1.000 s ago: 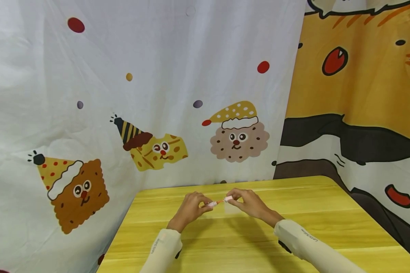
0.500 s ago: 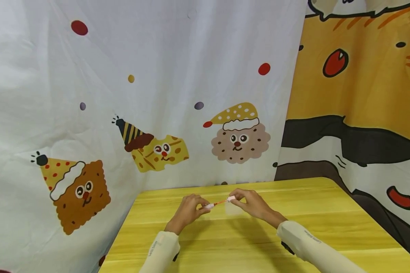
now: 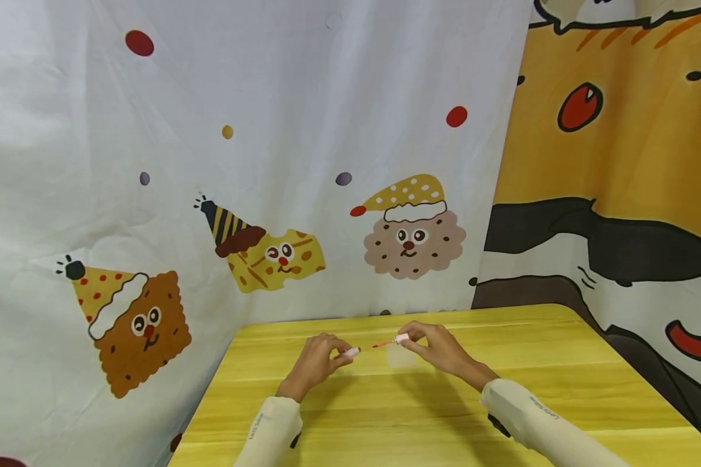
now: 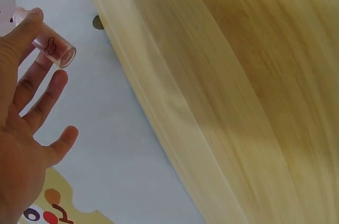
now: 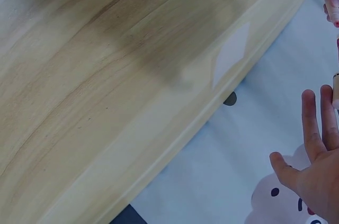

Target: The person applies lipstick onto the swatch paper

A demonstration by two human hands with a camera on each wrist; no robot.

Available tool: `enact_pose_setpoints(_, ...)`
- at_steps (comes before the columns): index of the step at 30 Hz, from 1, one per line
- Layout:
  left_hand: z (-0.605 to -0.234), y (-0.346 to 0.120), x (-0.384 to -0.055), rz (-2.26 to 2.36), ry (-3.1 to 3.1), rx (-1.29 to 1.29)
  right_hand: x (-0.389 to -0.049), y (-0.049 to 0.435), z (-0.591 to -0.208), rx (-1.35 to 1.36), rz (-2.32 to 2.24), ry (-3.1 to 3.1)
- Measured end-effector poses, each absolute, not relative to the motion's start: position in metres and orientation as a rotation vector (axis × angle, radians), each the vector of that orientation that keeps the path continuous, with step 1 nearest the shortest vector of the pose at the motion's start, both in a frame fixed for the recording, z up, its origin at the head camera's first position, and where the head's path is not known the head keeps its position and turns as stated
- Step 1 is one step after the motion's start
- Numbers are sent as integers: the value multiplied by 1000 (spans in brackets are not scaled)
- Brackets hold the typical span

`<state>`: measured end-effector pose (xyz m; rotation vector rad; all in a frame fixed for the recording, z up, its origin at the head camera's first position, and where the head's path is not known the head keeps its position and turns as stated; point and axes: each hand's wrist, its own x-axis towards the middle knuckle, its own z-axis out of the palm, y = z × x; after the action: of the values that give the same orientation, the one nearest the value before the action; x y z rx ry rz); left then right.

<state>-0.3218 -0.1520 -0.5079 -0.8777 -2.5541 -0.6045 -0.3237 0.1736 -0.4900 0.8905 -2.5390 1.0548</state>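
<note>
In the head view my left hand (image 3: 314, 363) pinches a small pinkish lip gloss tube (image 3: 350, 352) between thumb and fingers. In the left wrist view the clear-ended tube (image 4: 55, 48) lies tilted, with a dark line drawing on its side. My right hand (image 3: 441, 347) pinches the pale pink cap (image 3: 402, 338), whose red-tipped applicator wand (image 3: 383, 344) points left toward the tube's mouth. A short gap separates wand tip and tube. Both hands are above the table. At the right wrist view's edge, the cap is mostly cut off beside the right hand (image 5: 318, 166).
A yellow wood-grain table (image 3: 374, 415) lies below the hands. On it, near the far edge, is a whitish square sheet (image 3: 402, 356). Behind stands a white curtain (image 3: 292, 97) printed with cartoon food, meeting an orange printed one (image 3: 631, 149) at right.
The hands have drawn apart, the left one leftward and the right one slightly rightward. The wand, partly inside the tube before, is now fully out of it.
</note>
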Motion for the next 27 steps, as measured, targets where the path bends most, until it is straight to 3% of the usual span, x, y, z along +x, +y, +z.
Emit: enact_pose_setpoints(27, -521, -171, -322, -686, -2704, -676, -328, 194, -500, 817, 1053, -2557)
